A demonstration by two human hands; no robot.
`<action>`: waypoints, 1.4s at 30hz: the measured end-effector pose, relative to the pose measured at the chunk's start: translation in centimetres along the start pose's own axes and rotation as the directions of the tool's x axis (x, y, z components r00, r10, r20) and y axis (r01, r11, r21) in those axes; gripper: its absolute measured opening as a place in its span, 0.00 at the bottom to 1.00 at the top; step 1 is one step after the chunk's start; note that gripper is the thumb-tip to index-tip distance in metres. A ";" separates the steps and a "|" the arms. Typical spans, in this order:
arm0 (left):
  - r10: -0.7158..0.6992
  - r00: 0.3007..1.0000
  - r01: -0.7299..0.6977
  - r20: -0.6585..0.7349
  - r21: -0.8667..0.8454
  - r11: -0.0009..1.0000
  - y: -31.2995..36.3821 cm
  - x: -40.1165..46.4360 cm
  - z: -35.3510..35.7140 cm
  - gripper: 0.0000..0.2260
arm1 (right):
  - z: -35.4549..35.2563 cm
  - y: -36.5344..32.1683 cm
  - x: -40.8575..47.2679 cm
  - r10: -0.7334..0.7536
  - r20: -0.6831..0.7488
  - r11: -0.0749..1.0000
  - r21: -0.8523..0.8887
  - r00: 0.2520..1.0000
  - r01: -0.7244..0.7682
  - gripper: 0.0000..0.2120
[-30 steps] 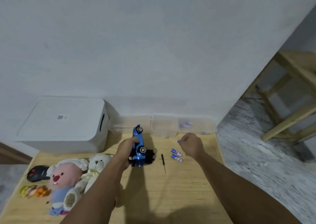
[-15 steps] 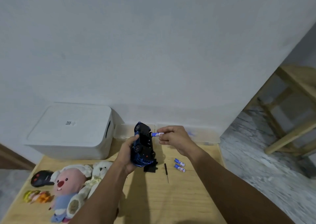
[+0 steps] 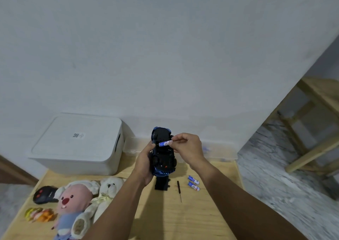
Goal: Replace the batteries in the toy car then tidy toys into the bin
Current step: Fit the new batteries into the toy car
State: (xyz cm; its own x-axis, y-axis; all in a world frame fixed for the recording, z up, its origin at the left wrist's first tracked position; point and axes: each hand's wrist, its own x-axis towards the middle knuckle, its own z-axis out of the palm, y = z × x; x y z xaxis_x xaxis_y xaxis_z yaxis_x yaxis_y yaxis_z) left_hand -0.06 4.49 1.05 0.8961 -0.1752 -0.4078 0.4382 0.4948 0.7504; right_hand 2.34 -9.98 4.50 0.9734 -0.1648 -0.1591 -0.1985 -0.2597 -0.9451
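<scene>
Hands hold toy car [image 3: 162,153] underside-up, right hand [image 3: 187,148] pinching battery [image 3: 163,143].

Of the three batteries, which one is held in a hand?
The battery pinched by the right hand against the toy car's underside; the two other batteries lie on the table.

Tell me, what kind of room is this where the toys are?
Probably a room at home, maybe a play corner. Soft toys like the pink plush and white teddy lie on a low wooden table beside a white storage bin against a plain wall, with a marble-look floor.
</scene>
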 end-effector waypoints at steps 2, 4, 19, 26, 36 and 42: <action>0.046 0.998 -0.046 0.029 -0.016 0.999 0.0 0.0 0.4 0.17 | 0.1 0.2 -0.1 -0.029 -0.035 0.997 -0.073 0.999 0.026 0.06; 0.073 0.997 -0.073 0.037 -0.005 0.997 0.0 -0.1 0.8 0.18 | 0.3 0.3 -0.3 -0.073 -0.069 0.988 -0.142 0.995 0.063 0.06; 0.083 0.996 -0.083 0.015 0.014 0.996 -1.2 -0.4 1.0 0.16 | -0.7 -0.4 -0.2 -0.132 0.079 0.833 -0.532 0.988 0.154 0.04; 0.095 0.994 -0.096 0.054 0.021 0.995 -1.3 -0.7 1.4 0.16 | -1.3 -0.4 0.4 0.039 0.018 0.943 -0.332 0.999 -0.031 0.09; 0.063 0.998 -0.064 0.016 0.121 0.991 -2.0 -0.2 1.1 0.15 | -2.3 2.1 0.8 0.295 0.057 0.954 -0.068 0.954 -0.291 0.08; 0.027 0.998 -0.022 -0.056 0.094 0.995 -3.5 -0.3 -0.5 0.15 | -4.7 7.5 0.3 0.211 -0.007 0.856 -0.482 0.977 -0.188 0.06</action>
State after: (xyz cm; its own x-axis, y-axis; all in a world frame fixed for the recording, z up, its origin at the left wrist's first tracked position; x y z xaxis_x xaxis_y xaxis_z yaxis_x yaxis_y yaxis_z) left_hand -1.85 3.22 -1.71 0.9023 -0.1140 -0.4158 0.4234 0.4163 0.8046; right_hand 0.60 -16.41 -1.29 0.9088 -0.2227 -0.3528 -0.4081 -0.6498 -0.6412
